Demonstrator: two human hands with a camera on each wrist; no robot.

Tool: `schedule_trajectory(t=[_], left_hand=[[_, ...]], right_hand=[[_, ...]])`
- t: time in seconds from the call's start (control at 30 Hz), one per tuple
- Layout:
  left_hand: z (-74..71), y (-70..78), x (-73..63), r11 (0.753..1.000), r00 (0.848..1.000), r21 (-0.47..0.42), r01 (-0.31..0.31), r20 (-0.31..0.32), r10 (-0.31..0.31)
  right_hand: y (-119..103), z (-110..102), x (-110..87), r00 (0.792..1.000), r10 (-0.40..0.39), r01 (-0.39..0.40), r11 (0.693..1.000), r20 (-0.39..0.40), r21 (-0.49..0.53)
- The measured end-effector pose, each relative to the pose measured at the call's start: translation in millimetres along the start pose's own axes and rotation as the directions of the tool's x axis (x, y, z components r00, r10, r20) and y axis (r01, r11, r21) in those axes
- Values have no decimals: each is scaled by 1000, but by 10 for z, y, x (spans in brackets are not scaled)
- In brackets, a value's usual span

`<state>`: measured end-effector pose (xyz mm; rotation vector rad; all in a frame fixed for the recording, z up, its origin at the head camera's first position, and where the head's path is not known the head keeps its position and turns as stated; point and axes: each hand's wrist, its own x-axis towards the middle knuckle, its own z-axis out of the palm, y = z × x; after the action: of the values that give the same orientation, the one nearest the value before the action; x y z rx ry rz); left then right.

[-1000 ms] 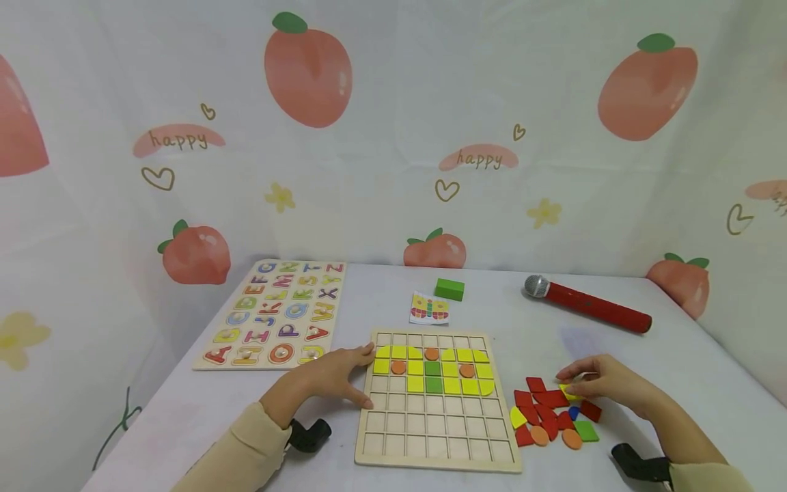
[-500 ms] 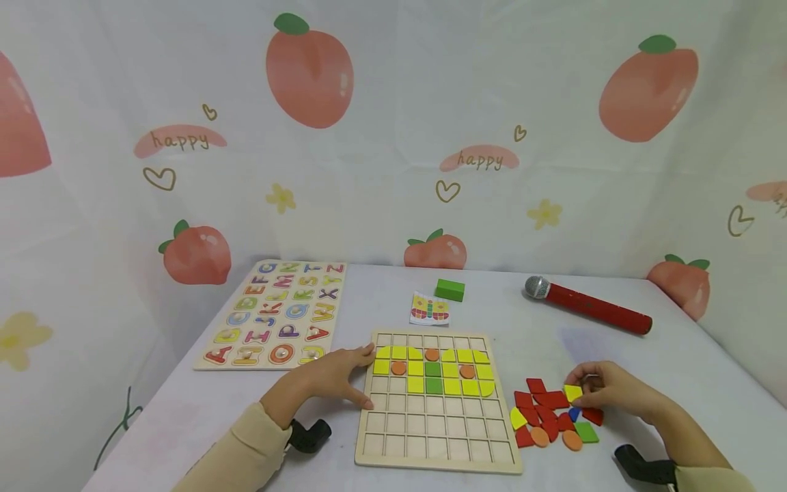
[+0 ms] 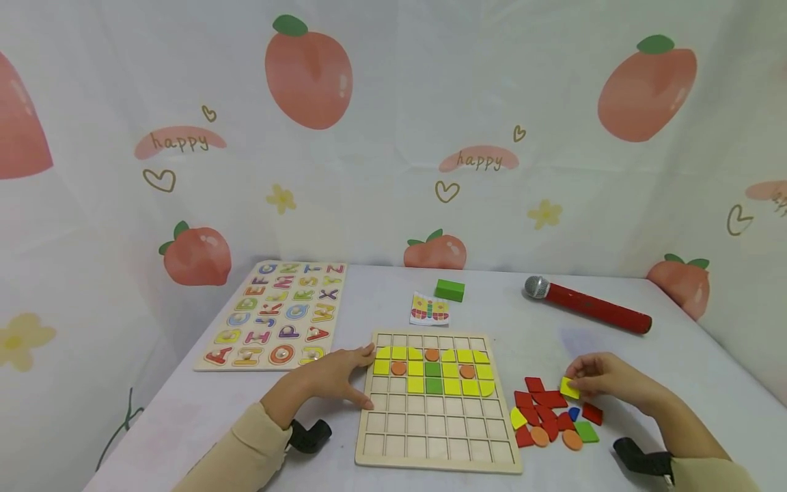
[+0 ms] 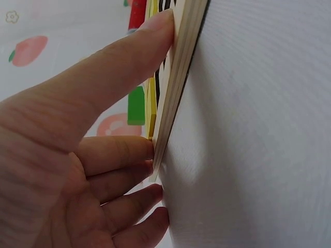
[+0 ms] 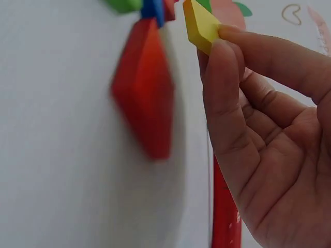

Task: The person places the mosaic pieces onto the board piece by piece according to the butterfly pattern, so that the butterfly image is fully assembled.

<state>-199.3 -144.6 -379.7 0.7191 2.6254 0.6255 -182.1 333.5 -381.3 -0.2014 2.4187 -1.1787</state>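
Note:
My right hand (image 3: 609, 379) pinches a yellow tile (image 3: 569, 388) between thumb and fingertips, just over the loose pieces; the right wrist view shows the tile (image 5: 200, 26) raised off the table. Below it lies a group of flat pieces, among them red tiles (image 3: 549, 398), orange discs (image 3: 572, 439), a green square (image 3: 586, 431) and a small blue piece (image 3: 574, 414). My left hand (image 3: 332, 374) rests against the left edge of a wooden grid board (image 3: 424, 447), thumb and fingers spread and touching its side (image 4: 173, 88). Yellow, green and orange pieces fill part of the board's upper rows.
A butterfly pattern card (image 3: 430, 309) and a green block (image 3: 449, 290) lie behind the board. An alphabet board (image 3: 264, 335) is at the left. Toward the back right lies a red microphone (image 3: 590, 307). A printed cloth (image 3: 393, 171) hangs behind the table.
My right hand has picked the yellow tile up from the pile and tilted it, shifting slightly. The left hand stays on the board's edge.

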Motion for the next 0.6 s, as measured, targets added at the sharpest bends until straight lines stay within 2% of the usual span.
schedule_trajectory(t=[0.17, 0.37, 0.6], left_hand=[[-4, 9, 0, 1000, 1000, 6, 5, 1, -5], [6, 8, 7, 1000, 1000, 6, 17, 6, -17], [4, 4, 0, 1000, 1000, 4, 14, 6, -14]], right_hand=[[-168, 58, 67, 998, -61, 61, 998, 12, 13], [-403, 206, 276, 995, -94, 94, 996, 19, 14], [-741, 424, 591, 979, -167, 158, 984, 114, 78]])
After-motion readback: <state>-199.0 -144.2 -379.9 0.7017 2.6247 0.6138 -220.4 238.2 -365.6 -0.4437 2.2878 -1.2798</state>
